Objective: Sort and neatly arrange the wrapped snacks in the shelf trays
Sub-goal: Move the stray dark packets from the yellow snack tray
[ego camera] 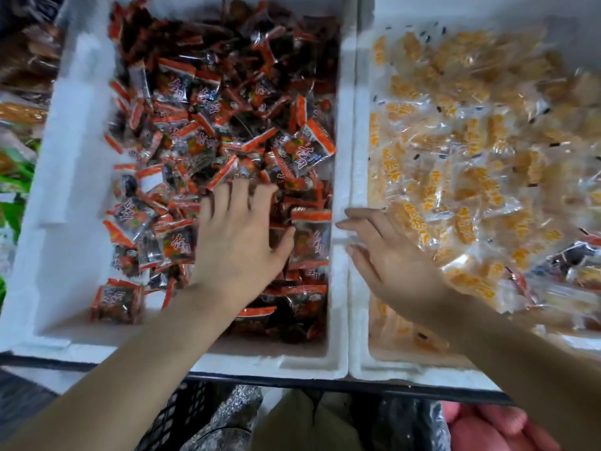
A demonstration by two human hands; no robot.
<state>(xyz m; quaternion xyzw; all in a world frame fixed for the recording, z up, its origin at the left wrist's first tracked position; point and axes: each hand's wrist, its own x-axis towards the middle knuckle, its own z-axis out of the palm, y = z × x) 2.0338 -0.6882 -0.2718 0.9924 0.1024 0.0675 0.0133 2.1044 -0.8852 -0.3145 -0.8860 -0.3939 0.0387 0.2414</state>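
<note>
**Left grip** point(237, 242): fingers spread and nearly straight, palm down on the heap. It holds nothing that I can see.

**Right grip** point(390, 265): fingers straight and pointing across toward my left grip, empty. It lies over the two foam walls where the trays meet.

**Red packets** point(201, 125): a loose, jumbled heap under and beyond my left grip, lying at every angle. They thin out on the far side of it from my right grip, where bare foam shows.

**Left tray** point(74, 141): white foam, holds the red packets.

**Yellow packets** point(471, 141): clear wrappers, under and beyond my right grip. They overlap loosely.

**Right tray** point(361, 92): white foam, its wall touching that of the left tray.

**Stray packets** point(582, 250): a few dark-and-red ones among the yellow, well outward of my right grip. The blur hides how many.

**Step in hand:** as I judge it, levelling and spreading the red heap, with my right grip standing by at the wall.

**Next move calls for:** a flat sweep of my left grip toward the bare foam to even the layer. My right grip then has to reach outward and pinch out the strays, which belong under my left grip.
</note>
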